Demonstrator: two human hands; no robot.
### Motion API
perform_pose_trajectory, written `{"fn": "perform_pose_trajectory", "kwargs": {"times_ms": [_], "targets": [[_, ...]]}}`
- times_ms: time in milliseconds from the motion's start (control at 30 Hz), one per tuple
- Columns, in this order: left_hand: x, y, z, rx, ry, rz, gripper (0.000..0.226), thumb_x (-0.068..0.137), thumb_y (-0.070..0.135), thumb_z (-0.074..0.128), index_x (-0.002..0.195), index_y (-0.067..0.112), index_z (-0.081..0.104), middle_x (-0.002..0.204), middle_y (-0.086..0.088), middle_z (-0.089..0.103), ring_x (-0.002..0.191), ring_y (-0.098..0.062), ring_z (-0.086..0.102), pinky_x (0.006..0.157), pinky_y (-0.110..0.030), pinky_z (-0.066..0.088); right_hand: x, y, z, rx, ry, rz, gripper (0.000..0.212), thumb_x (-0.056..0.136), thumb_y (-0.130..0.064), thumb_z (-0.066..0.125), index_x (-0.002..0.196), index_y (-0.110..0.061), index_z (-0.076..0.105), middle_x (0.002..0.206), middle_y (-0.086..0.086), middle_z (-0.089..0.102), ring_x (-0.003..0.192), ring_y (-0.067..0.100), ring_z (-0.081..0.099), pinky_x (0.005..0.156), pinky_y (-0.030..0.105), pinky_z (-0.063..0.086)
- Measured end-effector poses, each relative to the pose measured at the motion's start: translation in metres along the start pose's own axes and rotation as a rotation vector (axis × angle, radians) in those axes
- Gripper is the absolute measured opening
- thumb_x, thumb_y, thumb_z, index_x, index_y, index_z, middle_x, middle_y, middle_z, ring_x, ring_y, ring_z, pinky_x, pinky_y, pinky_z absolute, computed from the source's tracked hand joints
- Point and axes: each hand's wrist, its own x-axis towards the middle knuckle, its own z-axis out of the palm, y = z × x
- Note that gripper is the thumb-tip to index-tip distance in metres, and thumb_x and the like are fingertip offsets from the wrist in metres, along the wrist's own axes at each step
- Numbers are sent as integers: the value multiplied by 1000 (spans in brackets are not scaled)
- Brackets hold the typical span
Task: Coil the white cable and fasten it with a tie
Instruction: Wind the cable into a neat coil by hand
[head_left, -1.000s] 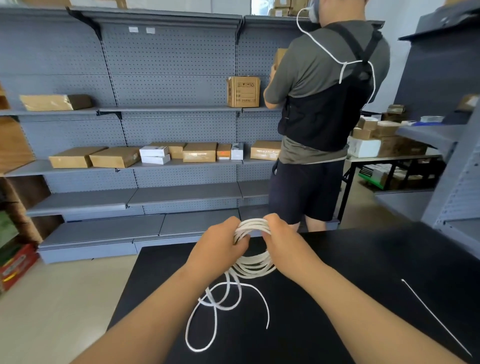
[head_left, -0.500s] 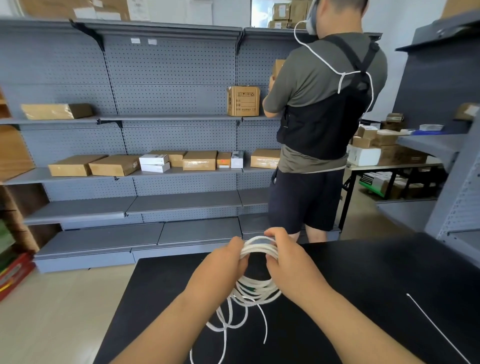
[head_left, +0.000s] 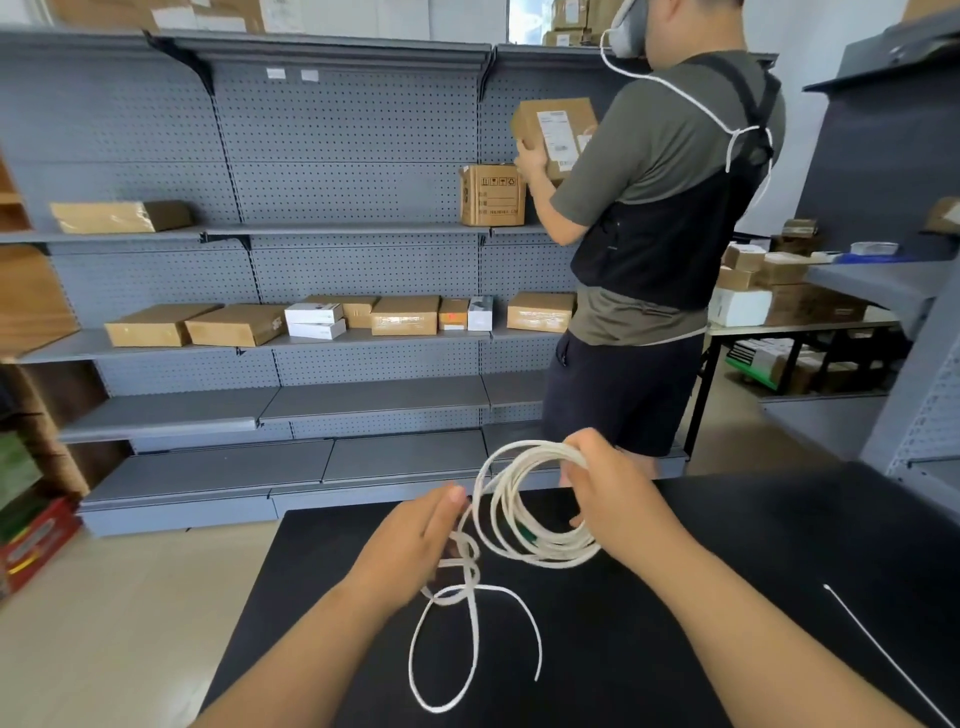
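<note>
Hands have parted: the right hand (head_left: 618, 499) alone grips the coiled cable (head_left: 550, 558) above the table (head_left: 727, 519), while the left hand (head_left: 415, 540) pinches its tail (head_left: 475, 634). Several loops are made; the tail is still loose and the tie (head_left: 883, 652) untouched.

A white coiled cable (head_left: 545, 558) and a thin white plastic tie (head_left: 883, 650) near the right edge lie against the matte black desk (head_left: 597, 649), beyond which grey metal shelving (head_left: 353, 130), patterned with dark dots, bears brown cardboard boxes (head_left: 405, 315) and white flat boxes (head_left: 314, 319).
</note>
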Motion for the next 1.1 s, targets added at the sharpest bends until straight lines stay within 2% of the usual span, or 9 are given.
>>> {"fn": "perform_pose_trajectory", "kwargs": {"times_ms": [133,200,367,533,633,733,933,1033,1100], "targets": [[5,-6,-9,93,173,-38,45,99,39,35,65,17,53,50,6,49,51,-8,46,55,-22,36,4,-1,-6,39,16,73,14,101,-20,34,99,-18,48,85,6,54,75,26,61,69,42,56],[8,-4,-17,38,239,-64,46,97,37,42,56,16,40,43,8,33,42,-7,29,50,-27,25,4,0,-5,50,44,87,14,101,-22,35,97,-18,48,86,7,56,77,25,58,66,37,50],[19,-9,-37,-495,448,-293,49,95,41,47,56,16,31,49,1,27,48,-16,25,53,-31,22,9,9,-9,72,115,131,17,100,-23,36,92,-14,48,80,6,54,78,25,51,61,34,36],[24,-14,-49,-1057,406,-325,49,96,38,45,56,13,34,45,1,31,43,-15,32,54,-30,31,13,17,-9,19,145,182,15,99,-17,37,91,-13,48,81,9,57,80,28,53,68,38,42],[21,-10,-51,-801,231,-291,43,86,40,57,52,15,48,48,1,32,49,-15,29,56,-29,26,13,19,-11,1,178,202,15,99,-17,37,96,-11,50,89,13,59,84,33,56,75,41,45],[19,1,-52,-524,71,-242,25,88,28,59,71,12,68,41,8,39,46,-11,30,56,-25,31,13,20,-15,-59,187,185,12,99,-17,37,92,-13,46,86,12,59,81,32,55,71,39,44],[26,15,-52,-479,-40,-123,31,96,19,50,70,15,67,64,-1,59,57,-12,46,67,-26,39,12,20,-19,-153,177,169,16,100,-18,34,98,-10,47,85,9,55,77,28,50,66,33,37],[28,22,-52,-229,-131,-116,26,97,11,47,84,16,68,71,5,67,64,-7,53,70,-16,44,13,20,-24,-173,197,165,17,100,-19,33,100,-10,47,85,9,56,74,26,48,64,32,34],[30,25,-50,-122,-173,-150,26,96,9,45,86,17,68,69,7,65,65,-7,53,74,-19,44,15,20,-27,-192,211,164,17,101,-20,34,100,-11,47,86,8,56,76,28,50,64,33,35]]}}
